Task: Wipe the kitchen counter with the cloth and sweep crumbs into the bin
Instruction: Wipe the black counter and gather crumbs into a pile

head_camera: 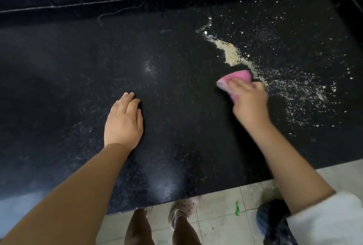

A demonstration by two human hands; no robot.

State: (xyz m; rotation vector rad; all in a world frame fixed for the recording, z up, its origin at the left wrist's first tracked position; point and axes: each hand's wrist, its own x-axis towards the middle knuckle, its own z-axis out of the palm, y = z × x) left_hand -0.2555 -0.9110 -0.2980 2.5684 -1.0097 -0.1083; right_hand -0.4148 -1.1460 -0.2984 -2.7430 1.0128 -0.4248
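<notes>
Beside crumbs (232, 53), right hand (250, 105) presses cloth (234, 79) mid-counter (167, 48).

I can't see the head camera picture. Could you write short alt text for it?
A person's right hand presses a pink cloth on a black counter beside a ridge of crumbs, with more scattered to the right. The left hand rests flat on the counter. A dark bin stands on the tiled floor below.

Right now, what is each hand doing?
Left hand: open, flat on the counter, holding nothing.
Right hand: closed on the pink cloth.
</notes>
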